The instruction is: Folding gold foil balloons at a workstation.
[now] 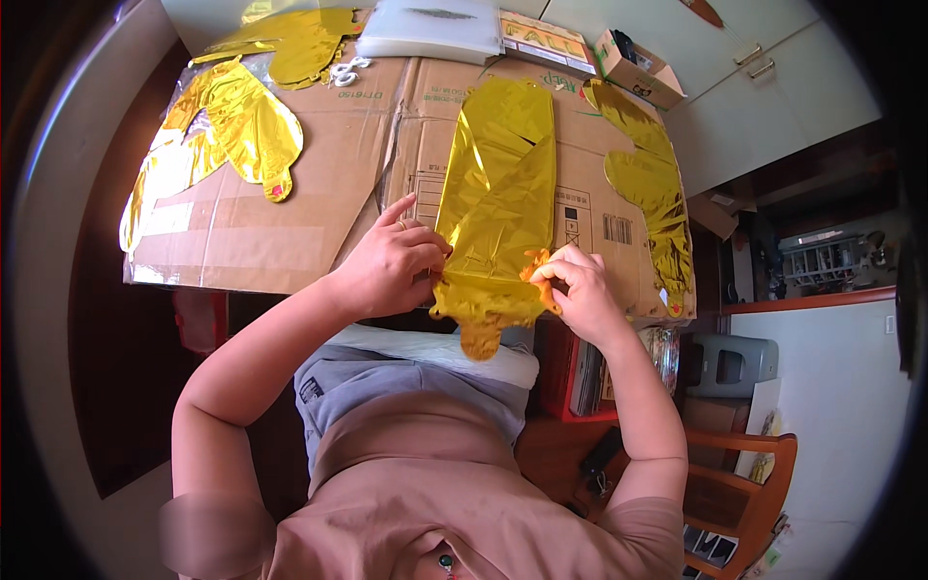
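Observation:
A flat, uninflated gold foil balloon (498, 184) lies lengthwise on a cardboard box, its crumpled near end hanging over the front edge. My left hand (391, 261) is closed at the balloon's left edge, thumb and fingers pinching the foil while the index finger points away. On the opposite side, my right hand (580, 290) pinches the right edge, where a crinkled orange-looking bit (535, 263) shows by the fingertips. Whether that bit belongs to the balloon I cannot tell.
The cardboard box (329, 193) serves as the work surface. More gold foil balloons lie at the left (246, 130) and right (648, 184). Behind are a white cord (348, 72), a stack of clear plastic sheets (430, 29) and a small open carton (638, 70). A wooden chair (744, 483) stands at lower right.

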Motion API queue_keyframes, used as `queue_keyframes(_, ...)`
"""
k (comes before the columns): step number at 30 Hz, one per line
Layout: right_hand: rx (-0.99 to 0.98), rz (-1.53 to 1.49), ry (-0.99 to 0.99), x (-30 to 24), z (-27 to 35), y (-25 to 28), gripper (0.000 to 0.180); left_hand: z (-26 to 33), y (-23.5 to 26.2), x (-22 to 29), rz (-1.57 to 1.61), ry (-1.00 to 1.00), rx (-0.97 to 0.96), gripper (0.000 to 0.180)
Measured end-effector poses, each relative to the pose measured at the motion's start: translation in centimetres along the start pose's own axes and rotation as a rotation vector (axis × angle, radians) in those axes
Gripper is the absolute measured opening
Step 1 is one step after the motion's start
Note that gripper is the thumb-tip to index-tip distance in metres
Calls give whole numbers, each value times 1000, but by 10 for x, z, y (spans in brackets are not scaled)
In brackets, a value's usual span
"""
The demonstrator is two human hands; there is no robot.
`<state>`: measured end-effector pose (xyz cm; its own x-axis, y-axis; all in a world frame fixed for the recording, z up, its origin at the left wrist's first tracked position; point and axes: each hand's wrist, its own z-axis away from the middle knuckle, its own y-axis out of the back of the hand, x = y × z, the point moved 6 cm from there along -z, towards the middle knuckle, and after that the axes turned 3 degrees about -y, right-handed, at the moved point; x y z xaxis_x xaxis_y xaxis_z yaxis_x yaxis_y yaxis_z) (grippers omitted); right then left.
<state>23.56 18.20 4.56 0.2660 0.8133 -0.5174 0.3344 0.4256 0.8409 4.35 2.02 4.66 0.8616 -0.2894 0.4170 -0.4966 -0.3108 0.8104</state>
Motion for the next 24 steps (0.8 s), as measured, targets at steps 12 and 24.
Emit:
queue_keyframes(12, -40, -177, -189, 12, -7, -3, 19, -12, 11, -15, 317, -6, -95, 12)
queue_keyframes(24, -54, -152, -295, 15, -7, -1, 33, -8, 4, -20, 328, 61, -38, 9)
